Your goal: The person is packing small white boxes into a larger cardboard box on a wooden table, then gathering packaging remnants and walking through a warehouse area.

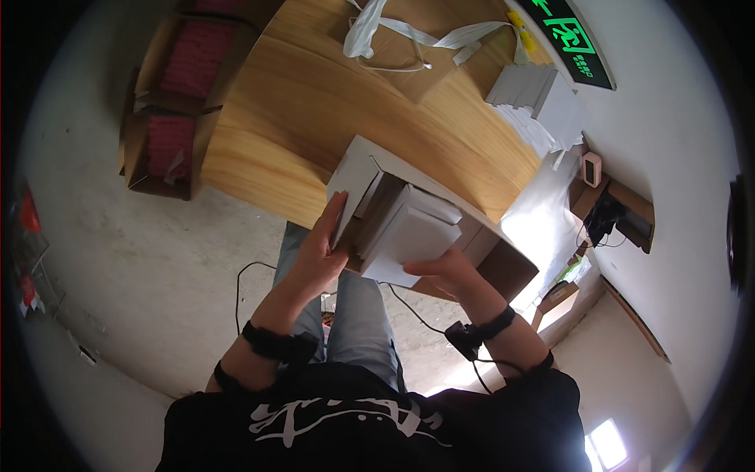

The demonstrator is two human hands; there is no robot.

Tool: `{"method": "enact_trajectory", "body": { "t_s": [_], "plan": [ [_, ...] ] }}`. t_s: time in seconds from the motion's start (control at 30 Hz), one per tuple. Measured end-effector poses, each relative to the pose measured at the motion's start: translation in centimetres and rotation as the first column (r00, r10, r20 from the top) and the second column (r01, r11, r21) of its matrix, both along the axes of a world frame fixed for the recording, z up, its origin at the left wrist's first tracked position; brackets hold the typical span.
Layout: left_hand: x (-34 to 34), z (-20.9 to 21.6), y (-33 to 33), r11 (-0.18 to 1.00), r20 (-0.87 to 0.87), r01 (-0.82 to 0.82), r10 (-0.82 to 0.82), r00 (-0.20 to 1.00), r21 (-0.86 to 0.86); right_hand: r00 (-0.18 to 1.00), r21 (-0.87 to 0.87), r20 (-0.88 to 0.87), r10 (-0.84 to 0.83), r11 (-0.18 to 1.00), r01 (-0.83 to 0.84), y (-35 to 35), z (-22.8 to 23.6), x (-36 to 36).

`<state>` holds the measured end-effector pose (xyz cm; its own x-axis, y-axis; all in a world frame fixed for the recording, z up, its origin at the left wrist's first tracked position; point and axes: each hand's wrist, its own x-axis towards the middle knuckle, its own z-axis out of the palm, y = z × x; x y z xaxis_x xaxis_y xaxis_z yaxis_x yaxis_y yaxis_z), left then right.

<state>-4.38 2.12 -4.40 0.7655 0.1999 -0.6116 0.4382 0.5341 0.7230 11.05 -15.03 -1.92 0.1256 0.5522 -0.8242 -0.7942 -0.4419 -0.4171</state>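
Observation:
A white carton (pixel 503 266) with a brown inside tilts at the near edge of the table, its open side facing me. Several smaller white boxes (pixel 413 232) stand packed together in its left and middle part. My left hand (pixel 321 253) grips the carton's left end, fingers along the outer wall and thumb at the opening. My right hand (pixel 447 274) holds the front white box, its thumb lying across the face; its other fingers are mostly hidden. To the right of the boxes, the carton's interior shows bare brown cardboard.
On the wooden table (pixel 275 134) lie a cardboard sheet (pixel 409 67), white plastic strips (pixel 366 31) and a yellow tool (pixel 521 30). A stack of white flat boxes (pixel 523 90) stands far right. Cartons of pink items (pixel 171 145) sit left. Black cables hang near my arms.

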Motion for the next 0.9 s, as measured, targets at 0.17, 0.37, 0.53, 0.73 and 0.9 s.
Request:
{"method": "enact_trajectory", "body": {
  "t_s": [0.17,0.37,0.53,0.73,0.9],
  "plan": [
    [-0.1,-0.5,-0.3,0.998,-0.024,-0.037,0.036,0.999,-0.057,0.993,-0.034,0.034,0.113,0.993,-0.112,1.0,-2.1,-0.1],
    [0.3,-0.1,-0.2,0.999,-0.029,-0.041,0.040,0.999,-0.013,0.983,-0.020,0.100,0.157,0.988,-0.156,1.0,-3.4,0.3],
    [0.7,0.2,-0.3,0.955,-0.002,0.076,-0.078,0.997,0.288,0.992,-0.083,0.062,0.114,0.991,-0.108,-0.4,-3.7,1.2],
    [1.8,2.4,0.4,0.989,-0.013,0.008,-0.006,1.000,0.148,0.974,-0.059,-0.014,-0.227,0.973,0.225,-1.1,-3.2,2.1],
    [2.4,2.3,0.5,0.897,0.004,0.053,-0.061,0.998,0.440,0.985,-0.160,0.134,-0.107,0.979,0.128,0.0,-2.5,2.3]
  ]
}}
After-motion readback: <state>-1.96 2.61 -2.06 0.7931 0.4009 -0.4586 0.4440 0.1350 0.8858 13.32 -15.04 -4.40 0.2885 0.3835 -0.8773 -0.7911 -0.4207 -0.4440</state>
